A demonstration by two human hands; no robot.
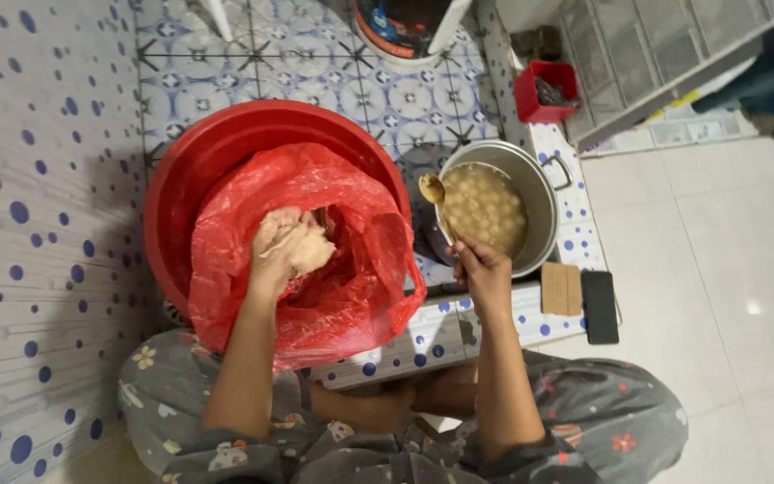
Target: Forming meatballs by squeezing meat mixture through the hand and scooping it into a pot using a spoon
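Observation:
My left hand (272, 255) is closed around a lump of pale dough (305, 244) inside a red plastic bag (351, 287) that lines a big red basin (217, 148). My right hand (481, 269) grips the handle of a spoon (434, 193) whose bowl sits over the near rim of a metal pot (544, 193). The pot holds cloudy broth with several pale round balls (485, 208) floating in it. Both hands are coated with dough.
The basin and pot stand on a patterned tiled floor (315, 54) edged by a low tiled step (441, 332). A red box (544, 90) and a bucket (400, 27) stand further off. A black phone (599, 306) and a brown card (561, 289) lie to the right.

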